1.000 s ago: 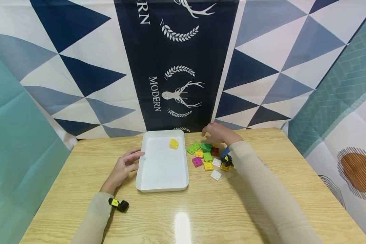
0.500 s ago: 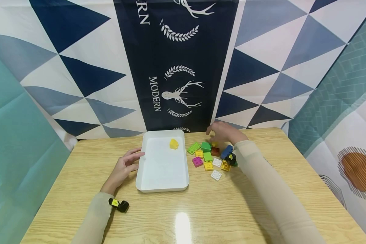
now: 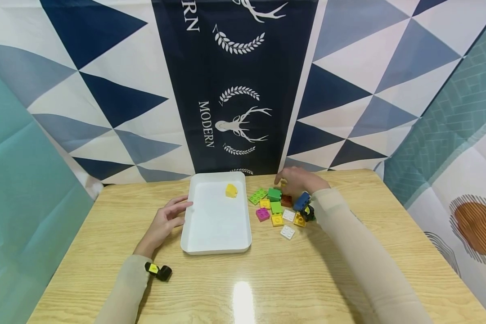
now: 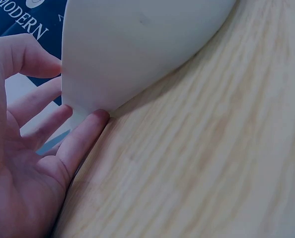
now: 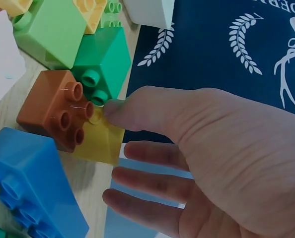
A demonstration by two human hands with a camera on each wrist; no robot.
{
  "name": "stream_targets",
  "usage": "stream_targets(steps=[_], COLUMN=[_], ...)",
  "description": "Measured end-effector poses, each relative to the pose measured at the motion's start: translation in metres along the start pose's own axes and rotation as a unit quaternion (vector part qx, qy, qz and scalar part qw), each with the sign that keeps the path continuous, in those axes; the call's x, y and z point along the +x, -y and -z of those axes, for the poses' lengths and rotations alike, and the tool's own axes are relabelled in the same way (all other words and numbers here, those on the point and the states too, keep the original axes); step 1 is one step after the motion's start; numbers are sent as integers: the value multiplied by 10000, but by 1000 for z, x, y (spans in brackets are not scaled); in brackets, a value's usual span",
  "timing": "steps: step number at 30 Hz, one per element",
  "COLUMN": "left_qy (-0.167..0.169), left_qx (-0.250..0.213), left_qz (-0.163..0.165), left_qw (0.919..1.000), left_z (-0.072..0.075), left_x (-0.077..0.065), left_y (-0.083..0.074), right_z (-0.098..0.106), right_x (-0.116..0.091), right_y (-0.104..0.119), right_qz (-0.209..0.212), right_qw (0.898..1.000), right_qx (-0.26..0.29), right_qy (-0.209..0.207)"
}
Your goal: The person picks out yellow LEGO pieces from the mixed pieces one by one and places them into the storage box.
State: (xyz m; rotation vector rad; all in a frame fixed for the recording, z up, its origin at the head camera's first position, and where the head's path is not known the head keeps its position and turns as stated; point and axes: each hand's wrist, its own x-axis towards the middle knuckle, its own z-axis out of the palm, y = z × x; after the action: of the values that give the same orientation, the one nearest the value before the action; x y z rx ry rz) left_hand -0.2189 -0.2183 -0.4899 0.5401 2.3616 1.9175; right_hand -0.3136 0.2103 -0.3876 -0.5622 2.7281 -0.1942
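Note:
My left hand [image 3: 172,216] rests at the left side of a white tray [image 3: 214,227]. In the left wrist view its fingertips touch the tray's outer wall [image 4: 137,54]. A yellow toy brick [image 3: 231,191] lies in the tray's far right part. Beyond the pile of bricks, my right hand [image 3: 297,181] pinches another yellow brick [image 5: 105,141]. The thumb lies against that brick's top edge in the right wrist view, its index finger is hidden, and the other fingers extend behind. Right beside it are a brown brick [image 5: 48,109] and a green brick [image 5: 108,57].
Several loose bricks lie right of the tray, among them a magenta brick [image 3: 263,214], a white brick [image 3: 287,232] and a blue brick [image 3: 302,201] near the right wrist. A patterned cloth wall [image 3: 263,155] stands along the table's far edge.
My right hand first shifted right, then its fingers closed on the yellow brick, which has moved slightly away from me. The left hand and tray have stayed put.

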Motion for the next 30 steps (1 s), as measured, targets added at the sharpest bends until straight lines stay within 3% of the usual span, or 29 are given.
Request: stream_targets(steps=[30], left_qy=[-23], left_qx=[68], left_qz=[79], left_qw=[9999], left_z=[0], left_x=[0], left_y=[-2], right_z=[-9], right_x=[11], right_y=[-9], right_qz=[-62], right_qw=[9998], right_qx=[71], right_qy=[-146])
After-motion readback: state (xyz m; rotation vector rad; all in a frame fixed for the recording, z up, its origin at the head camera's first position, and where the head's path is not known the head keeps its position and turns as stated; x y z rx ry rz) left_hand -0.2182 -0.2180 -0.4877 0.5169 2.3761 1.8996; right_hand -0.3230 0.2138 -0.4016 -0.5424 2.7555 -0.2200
